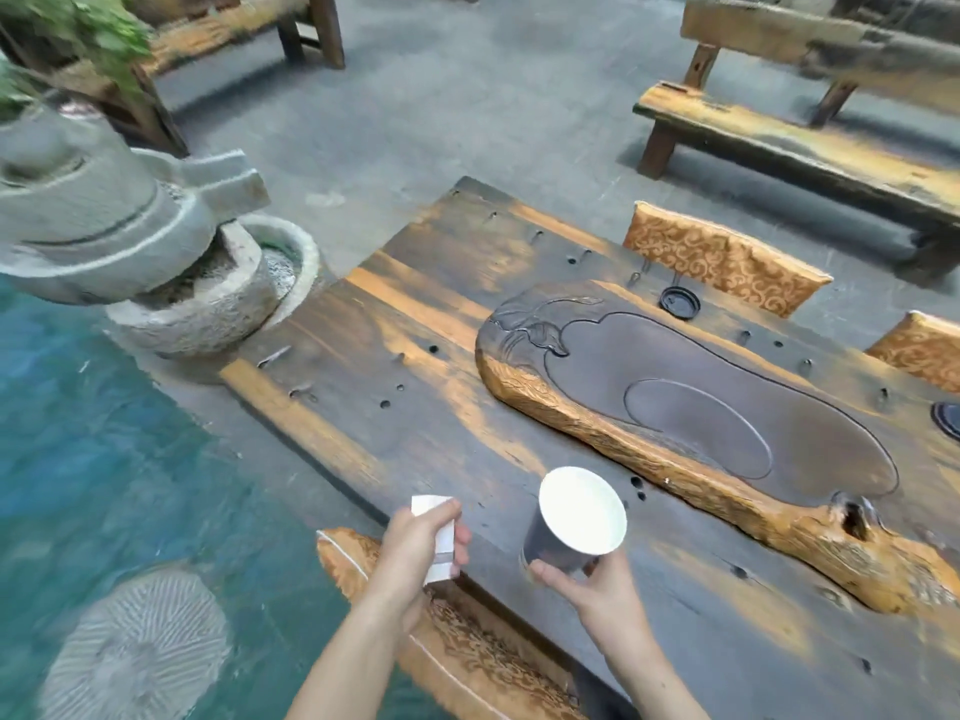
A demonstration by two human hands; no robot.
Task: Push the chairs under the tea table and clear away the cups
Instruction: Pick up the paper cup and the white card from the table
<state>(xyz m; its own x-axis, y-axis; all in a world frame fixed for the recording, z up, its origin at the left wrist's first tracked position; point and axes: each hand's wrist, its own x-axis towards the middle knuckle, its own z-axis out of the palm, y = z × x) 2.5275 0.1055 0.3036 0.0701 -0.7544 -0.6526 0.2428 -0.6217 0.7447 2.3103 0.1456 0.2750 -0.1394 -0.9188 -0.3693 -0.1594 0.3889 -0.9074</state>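
My right hand (587,589) grips a paper cup (576,517) by its base; the cup is dark outside, white inside and tilted toward me above the tea table (415,407). My left hand (415,543) is closed around a white flattened paper cup or carton (441,537) at the table's near edge. A carved chair back (467,646) sits against the near side of the table, under my left arm. Two more chair backs with gold patterned cushions (722,257) (919,350) stand tucked at the far side.
A carved wooden tea tray (675,423) lies along the table. Two black lids (679,302) (948,418) rest near the far edge. A stone mill fountain (156,241) stands left over teal water (78,433). Wooden benches (779,132) are behind.
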